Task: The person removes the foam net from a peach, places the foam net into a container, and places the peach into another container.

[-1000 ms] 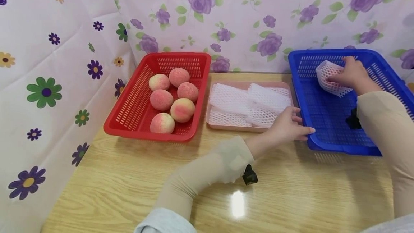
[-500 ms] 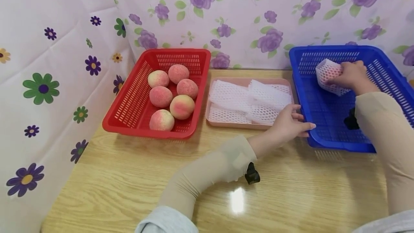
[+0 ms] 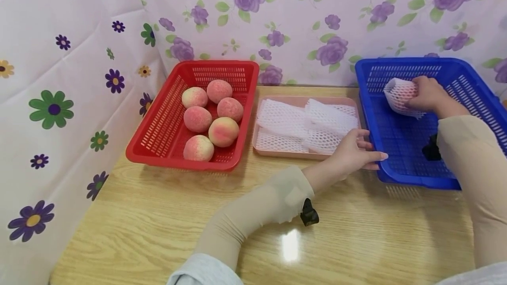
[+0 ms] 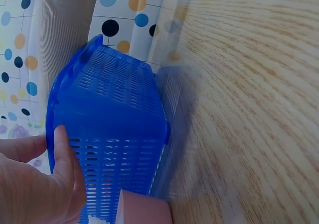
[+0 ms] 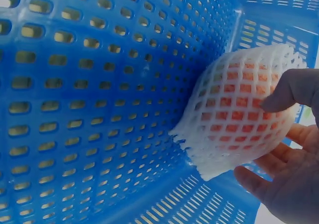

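A peach in a white foam net (image 3: 401, 95) lies in the far left part of the blue basket (image 3: 408, 142). My right hand (image 3: 433, 96) holds it from the right. In the right wrist view the thumb lies on the netted peach (image 5: 234, 109) and some fingers are partly hidden behind it; one fingertip stands slightly off the net. At the basket's near left corner, my left hand (image 3: 354, 153) pinches the rim. The left wrist view shows thumb and fingers (image 4: 62, 157) on either side of the blue basket's (image 4: 107, 117) rim.
A pink tray (image 3: 289, 153) with several white foam nets (image 3: 283, 118) stands between the baskets. At the left a red basket (image 3: 154, 158) holds several bare peaches (image 3: 197, 119). Flowered cloth (image 3: 301, 25) hangs behind the wooden table (image 3: 158, 223).
The netted peach has shifted slightly left and turned in the blue basket, with my right hand still at it. My left hand stays on the rim. The camera view has tilted a little.
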Demonstrator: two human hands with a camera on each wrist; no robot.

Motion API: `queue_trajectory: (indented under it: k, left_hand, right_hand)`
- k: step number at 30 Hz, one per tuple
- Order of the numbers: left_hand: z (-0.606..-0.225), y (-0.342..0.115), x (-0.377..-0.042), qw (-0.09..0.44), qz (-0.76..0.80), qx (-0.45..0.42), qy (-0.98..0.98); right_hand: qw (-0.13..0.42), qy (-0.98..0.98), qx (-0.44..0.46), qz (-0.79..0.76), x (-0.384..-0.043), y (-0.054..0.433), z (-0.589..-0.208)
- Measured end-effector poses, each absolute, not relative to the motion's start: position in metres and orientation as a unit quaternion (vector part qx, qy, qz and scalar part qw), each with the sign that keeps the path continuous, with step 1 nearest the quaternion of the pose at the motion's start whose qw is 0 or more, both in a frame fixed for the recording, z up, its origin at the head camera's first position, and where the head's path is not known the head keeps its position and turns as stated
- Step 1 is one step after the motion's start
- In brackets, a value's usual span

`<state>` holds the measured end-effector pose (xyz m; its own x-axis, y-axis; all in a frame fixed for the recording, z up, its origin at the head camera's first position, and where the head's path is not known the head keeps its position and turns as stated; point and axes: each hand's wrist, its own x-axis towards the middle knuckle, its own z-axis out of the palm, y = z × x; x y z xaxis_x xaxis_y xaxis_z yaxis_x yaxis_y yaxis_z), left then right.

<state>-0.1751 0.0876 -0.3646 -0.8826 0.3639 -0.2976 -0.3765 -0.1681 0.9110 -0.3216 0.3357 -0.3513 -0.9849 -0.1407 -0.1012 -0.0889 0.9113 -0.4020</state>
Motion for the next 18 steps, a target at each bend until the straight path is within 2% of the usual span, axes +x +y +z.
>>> queue_trajectory:
  k: [9, 15, 18]
  left_hand:
    - [-0.3636, 0.0845, -0.1754, 0.249, 0.761, 0.005, 0.599]
    - [-0.3627, 0.0834, -0.1745, 0.251, 0.758, 0.004, 0.603]
    - [-0.3636, 0.0839, -0.1740, 0.250, 0.760, 0.001, 0.600]
  right_hand:
    - [0.077, 0.984, -0.041, -0.156, -0.3146, 0.3343, -0.3454]
    - [0.063, 0.979, 0.012, -0.193, -0.3113, 0.3335, -0.3491]
    - [0.076, 0.972, 0.009, -0.223, -0.3119, 0.3345, -0.3525]
